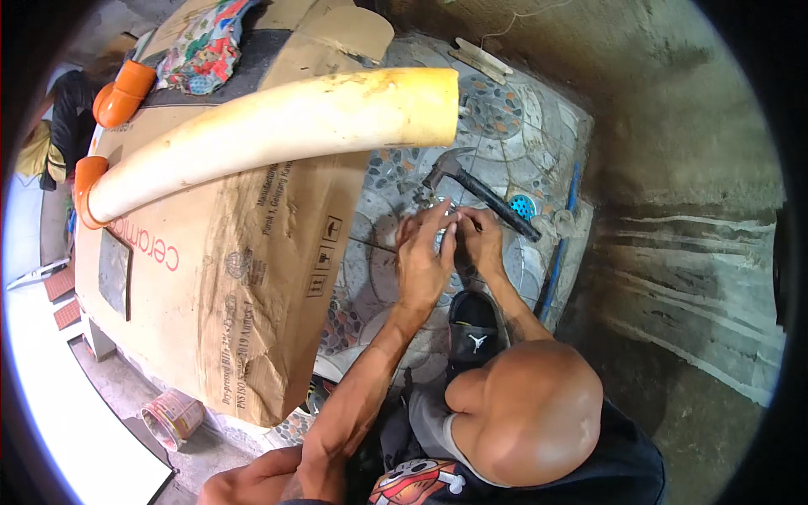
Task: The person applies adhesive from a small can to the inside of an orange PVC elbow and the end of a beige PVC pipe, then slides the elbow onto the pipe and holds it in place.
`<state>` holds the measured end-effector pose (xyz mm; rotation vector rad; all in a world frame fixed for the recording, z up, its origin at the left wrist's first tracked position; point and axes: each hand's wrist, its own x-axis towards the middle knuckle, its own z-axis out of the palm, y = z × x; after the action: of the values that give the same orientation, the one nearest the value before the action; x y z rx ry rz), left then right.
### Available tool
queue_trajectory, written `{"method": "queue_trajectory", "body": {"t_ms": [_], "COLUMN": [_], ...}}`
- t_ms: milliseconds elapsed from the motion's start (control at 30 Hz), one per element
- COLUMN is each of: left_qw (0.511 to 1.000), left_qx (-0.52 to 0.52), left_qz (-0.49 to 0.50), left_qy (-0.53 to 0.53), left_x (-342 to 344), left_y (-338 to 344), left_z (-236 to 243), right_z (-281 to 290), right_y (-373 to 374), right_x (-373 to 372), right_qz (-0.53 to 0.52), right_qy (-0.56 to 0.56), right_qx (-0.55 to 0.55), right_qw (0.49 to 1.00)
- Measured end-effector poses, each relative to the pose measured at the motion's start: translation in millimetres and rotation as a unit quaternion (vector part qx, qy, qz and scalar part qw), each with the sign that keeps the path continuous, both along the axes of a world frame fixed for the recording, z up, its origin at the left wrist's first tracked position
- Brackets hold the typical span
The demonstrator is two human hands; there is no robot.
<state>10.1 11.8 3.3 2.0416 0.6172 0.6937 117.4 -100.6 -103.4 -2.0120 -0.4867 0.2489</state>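
Low over the tiled floor, my left hand [423, 263] and my right hand [483, 242] meet with bent, closed fingers. Between the fingertips is a small, shiny silvery piece [441, 220], mostly covered, and its kind is unclear. Just beyond my hands lies a claw hammer [488, 195] with a dark handle, its head pointing to the far left. A round blue drain cover [523, 207] sits beside the handle. Below my hands shows a black slide sandal [474, 328] on one foot.
On the left, a cardboard-covered block [194, 278] bears a long white pipe [278, 122] with an orange elbow [91, 192]; its other end juts over the floor. A blue pipe [559, 261] runs along the right wall. A bucket [172, 419] stands at lower left.
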Motion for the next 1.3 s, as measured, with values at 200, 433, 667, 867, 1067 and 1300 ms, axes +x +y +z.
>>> {"method": "queue_trajectory", "body": {"t_ms": [200,433,667,867,1067,1300], "left_qw": [0.978,0.959,0.969,0.975,0.99,0.951], "left_qx": [-0.195,-0.262,-0.201,-0.173,0.096,0.295], "left_qz": [-0.046,-0.029,-0.005,-0.138,-0.107,-0.082], "left_qy": [0.048,0.101,0.142,-0.031,-0.003,0.037], "left_x": [8,1,2,19,10,7], "left_y": [-4,2,-6,-10,51,120], "left_z": [28,34,21,121,257,302], "right_z": [-24,-3,10,214,400,492], "right_y": [-11,-2,-10,5,129,340], "right_x": [5,-10,20,85,97,38], "right_qz": [0.021,0.047,-0.036,-0.044,0.196,0.464], "right_qy": [0.094,0.044,-0.127,-0.107,-0.297,-0.503], "right_qx": [0.05,0.04,0.018,0.098,0.108,-0.122], "right_qw": [0.994,0.997,0.991,0.989,0.928,0.719]}}
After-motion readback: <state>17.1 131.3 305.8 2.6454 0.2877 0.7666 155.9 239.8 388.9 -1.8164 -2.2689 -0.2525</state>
